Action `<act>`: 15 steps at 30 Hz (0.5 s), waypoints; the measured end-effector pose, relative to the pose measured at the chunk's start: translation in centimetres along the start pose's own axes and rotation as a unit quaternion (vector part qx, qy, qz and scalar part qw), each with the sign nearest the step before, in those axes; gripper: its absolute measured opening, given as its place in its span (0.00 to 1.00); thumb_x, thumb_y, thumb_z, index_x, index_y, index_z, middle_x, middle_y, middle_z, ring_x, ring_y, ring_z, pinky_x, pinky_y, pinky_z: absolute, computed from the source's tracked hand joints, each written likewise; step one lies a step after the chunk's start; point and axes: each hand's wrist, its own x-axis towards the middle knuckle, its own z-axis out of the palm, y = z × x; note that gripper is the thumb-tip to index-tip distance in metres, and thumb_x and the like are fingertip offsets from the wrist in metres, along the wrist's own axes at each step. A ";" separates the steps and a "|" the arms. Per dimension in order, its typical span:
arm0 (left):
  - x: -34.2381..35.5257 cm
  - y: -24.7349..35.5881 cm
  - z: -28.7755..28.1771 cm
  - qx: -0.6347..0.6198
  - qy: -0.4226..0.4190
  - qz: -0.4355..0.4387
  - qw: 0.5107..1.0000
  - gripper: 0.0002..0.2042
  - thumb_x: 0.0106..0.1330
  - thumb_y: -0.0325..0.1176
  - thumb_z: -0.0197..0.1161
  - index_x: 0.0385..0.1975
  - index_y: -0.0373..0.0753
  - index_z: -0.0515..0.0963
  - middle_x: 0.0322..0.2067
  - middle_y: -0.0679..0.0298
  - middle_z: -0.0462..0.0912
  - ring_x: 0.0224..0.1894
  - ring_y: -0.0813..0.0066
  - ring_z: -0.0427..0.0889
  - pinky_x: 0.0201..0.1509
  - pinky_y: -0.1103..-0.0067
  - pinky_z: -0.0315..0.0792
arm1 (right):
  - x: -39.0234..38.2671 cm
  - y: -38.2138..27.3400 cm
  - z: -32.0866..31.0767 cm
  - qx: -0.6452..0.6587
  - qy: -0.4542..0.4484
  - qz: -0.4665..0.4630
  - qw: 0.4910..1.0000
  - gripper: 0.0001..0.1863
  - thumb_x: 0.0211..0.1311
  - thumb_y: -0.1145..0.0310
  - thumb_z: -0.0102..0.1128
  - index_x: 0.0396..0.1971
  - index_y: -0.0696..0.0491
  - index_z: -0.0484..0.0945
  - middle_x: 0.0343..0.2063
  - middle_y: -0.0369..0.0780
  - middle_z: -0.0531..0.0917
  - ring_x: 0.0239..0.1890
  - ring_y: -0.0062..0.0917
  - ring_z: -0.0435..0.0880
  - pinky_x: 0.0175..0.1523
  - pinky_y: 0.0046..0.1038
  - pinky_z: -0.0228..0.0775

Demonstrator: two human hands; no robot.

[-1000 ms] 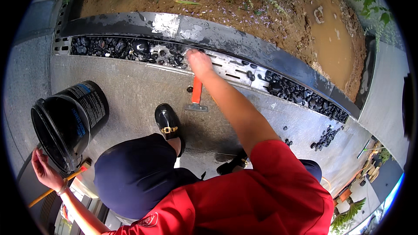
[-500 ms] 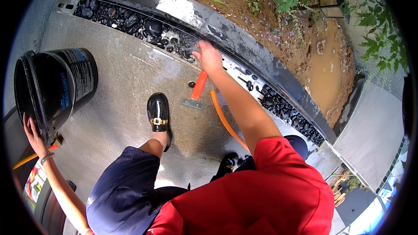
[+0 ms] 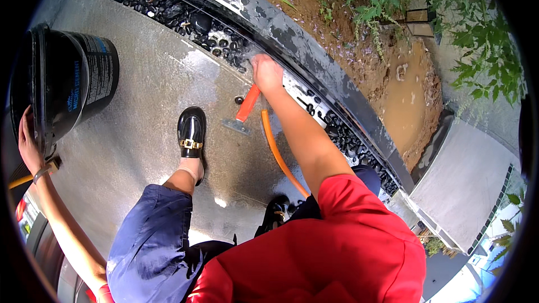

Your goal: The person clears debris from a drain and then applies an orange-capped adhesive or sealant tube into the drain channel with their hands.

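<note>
At the left, a black bucket [image 3: 62, 78] with a wide rim is tipped over, its mouth turned left. My left hand [image 3: 29, 140] grips the near part of that rim. My right hand [image 3: 267, 73] reaches down to the channel of black pebbles [image 3: 222, 39], its fingertips blurred in a whitish splash; whether they hold anything is unclear. Just below this hand lies a scraper [image 3: 247, 105] with an orange handle and a metal blade, the handle's upper end close under the hand. An orange hose [image 3: 275, 146] curves beside my right forearm, its upper end near the scraper.
A wet dark stone curb [image 3: 297, 36] bounds the channel, with a soil bed [image 3: 359, 62] and muddy puddle [image 3: 407, 95] beyond. White slotted strip [image 3: 295, 90] shows in the channel. Leafy branches [image 3: 477, 39] overhang at right. My black shoe [image 3: 191, 132] stands on wet paving [image 3: 140, 106].
My right hand's fingers, apart before, are now blurred lower in the splash. My left hand stays on the bucket rim. The whole view has shifted slightly.
</note>
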 end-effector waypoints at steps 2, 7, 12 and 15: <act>-1.8 -0.4 -0.9 0.006 0.008 -0.006 1.000 0.24 0.74 0.36 0.56 0.68 0.39 0.63 0.58 0.57 0.72 0.61 0.70 0.71 0.65 0.77 0.64 | -0.8 -1.1 -1.1 0.012 -0.005 0.006 1.000 0.14 0.61 0.59 0.64 0.37 0.53 0.77 0.42 0.46 0.82 0.43 0.47 0.83 0.43 0.45 0.76; -2.3 -1.6 -0.6 0.007 0.017 -0.007 1.000 0.24 0.74 0.35 0.56 0.67 0.39 0.64 0.59 0.57 0.72 0.61 0.70 0.71 0.65 0.77 0.64 | 1.2 -0.5 0.1 -0.061 -0.034 -0.030 0.997 0.09 0.60 0.65 0.60 0.36 0.54 0.77 0.40 0.47 0.83 0.43 0.45 0.84 0.45 0.42 0.78; -3.0 -2.4 -2.1 0.011 0.027 -0.017 0.999 0.23 0.74 0.35 0.56 0.67 0.39 0.64 0.59 0.56 0.72 0.61 0.70 0.70 0.65 0.77 0.64 | 1.6 -1.0 0.2 -0.148 -0.033 -0.117 0.981 0.06 0.54 0.75 0.54 0.31 0.58 0.78 0.36 0.51 0.83 0.38 0.43 0.86 0.42 0.39 0.80; -3.0 -3.0 -1.4 0.006 0.029 -0.019 0.999 0.23 0.74 0.34 0.57 0.67 0.39 0.64 0.59 0.56 0.72 0.62 0.70 0.70 0.66 0.77 0.64 | 2.5 -1.3 -0.3 -0.189 -0.056 -0.151 0.969 0.05 0.55 0.74 0.55 0.30 0.58 0.78 0.32 0.51 0.84 0.36 0.41 0.87 0.41 0.38 0.80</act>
